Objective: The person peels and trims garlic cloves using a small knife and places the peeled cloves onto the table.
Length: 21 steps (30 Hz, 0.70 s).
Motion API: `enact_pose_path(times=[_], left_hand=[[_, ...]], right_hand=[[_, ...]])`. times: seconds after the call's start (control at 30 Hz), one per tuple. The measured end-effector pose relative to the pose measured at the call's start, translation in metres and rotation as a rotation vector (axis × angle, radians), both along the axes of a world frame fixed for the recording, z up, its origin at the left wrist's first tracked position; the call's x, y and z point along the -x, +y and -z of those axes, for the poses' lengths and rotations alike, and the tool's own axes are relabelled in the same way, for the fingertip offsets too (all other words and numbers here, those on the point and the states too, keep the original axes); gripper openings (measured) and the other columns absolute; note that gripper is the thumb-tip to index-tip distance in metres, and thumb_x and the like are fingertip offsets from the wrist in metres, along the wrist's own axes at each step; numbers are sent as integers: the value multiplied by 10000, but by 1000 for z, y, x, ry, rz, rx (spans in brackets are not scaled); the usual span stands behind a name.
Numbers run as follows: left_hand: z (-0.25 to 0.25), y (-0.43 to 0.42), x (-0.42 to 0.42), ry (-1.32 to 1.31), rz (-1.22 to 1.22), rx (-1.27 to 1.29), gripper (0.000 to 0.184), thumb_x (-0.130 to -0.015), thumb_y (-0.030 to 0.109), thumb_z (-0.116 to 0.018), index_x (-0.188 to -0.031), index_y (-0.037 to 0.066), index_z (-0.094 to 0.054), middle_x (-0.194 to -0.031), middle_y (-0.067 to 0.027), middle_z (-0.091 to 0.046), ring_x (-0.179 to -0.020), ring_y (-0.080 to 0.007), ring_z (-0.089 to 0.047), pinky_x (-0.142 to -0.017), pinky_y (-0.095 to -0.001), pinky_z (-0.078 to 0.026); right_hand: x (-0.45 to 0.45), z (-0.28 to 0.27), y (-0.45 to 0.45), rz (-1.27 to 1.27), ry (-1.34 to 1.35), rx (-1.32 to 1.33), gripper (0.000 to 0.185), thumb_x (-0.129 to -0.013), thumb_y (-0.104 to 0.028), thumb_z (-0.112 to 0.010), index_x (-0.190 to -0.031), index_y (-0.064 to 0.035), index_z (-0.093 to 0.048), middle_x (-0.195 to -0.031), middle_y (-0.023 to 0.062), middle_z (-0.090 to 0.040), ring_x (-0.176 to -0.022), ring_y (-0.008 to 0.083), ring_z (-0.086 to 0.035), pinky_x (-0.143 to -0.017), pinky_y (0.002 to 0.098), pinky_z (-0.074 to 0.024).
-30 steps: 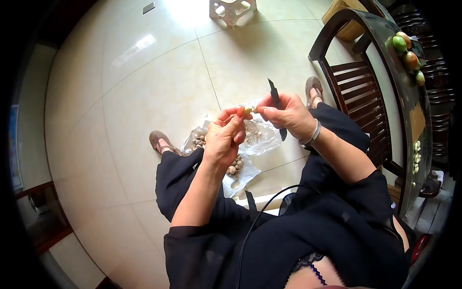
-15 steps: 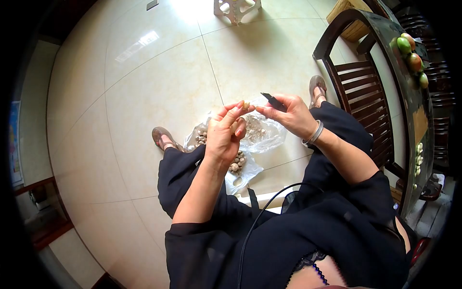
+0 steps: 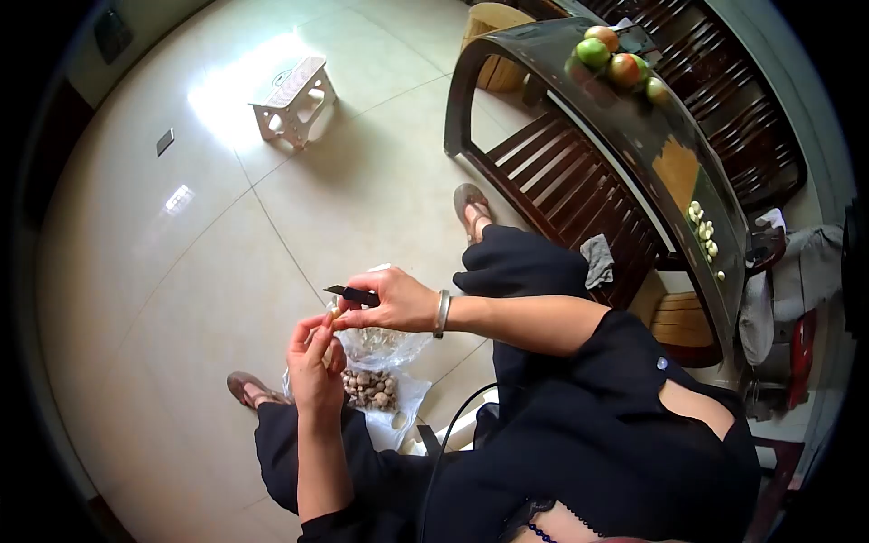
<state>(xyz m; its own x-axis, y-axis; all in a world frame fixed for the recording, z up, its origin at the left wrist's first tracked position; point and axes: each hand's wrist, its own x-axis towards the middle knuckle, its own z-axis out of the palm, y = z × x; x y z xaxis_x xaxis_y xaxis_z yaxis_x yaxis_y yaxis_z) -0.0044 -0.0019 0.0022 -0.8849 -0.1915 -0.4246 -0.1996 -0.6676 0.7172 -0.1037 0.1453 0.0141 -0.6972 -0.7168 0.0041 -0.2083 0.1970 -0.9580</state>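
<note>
knife, dark, pointed, in right hand; left hand pinches pale piece

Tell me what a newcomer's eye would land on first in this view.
Probably the red and green fruits at the far end of the dark table, vivid against its surface. Next, the black knife in the right hand, close to the left hand's fingertips, above the small brown bulbs on white plastic. Then the pale stool beside the bright glare on the floor.
</note>
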Motion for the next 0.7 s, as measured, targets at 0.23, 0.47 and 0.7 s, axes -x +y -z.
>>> enact_pose_path(times=[0.23, 0.47, 0.7], left_hand=[[4, 2, -2, 67, 43, 62, 86, -832, 78, -557, -889, 15, -544, -573, 20, -465, -399, -33, -325, -356, -176, -233], [-15, 9, 0, 55, 53, 277, 236, -817, 55, -567, -1042, -9, -537, -786, -39, -612, -418, -7, -339, -364, -149, -252], [-28, 16, 0, 97, 68, 425, 309, -790, -63, -537, -1097, -23, -544, -895, -71, -619, -605, -15, -479, -489, -131, -348]], right_hand=[[3, 0, 3, -1, -144, 21, 227, -750, -204, -664, -822, 5, -612, -708, 66, -622, -678, 89, -571, -631, 237, -460], [6, 0, 4, 1, -293, 58, 203, -761, -167, -654, -834, 17, -609, -756, 51, -628, -713, 82, -575, -659, 222, -468], [4, -3, 4, 1, -330, 53, 175, -748, -129, -637, -838, 18, -604, -740, 42, -619, -705, 69, -570, -651, 210, -471]])
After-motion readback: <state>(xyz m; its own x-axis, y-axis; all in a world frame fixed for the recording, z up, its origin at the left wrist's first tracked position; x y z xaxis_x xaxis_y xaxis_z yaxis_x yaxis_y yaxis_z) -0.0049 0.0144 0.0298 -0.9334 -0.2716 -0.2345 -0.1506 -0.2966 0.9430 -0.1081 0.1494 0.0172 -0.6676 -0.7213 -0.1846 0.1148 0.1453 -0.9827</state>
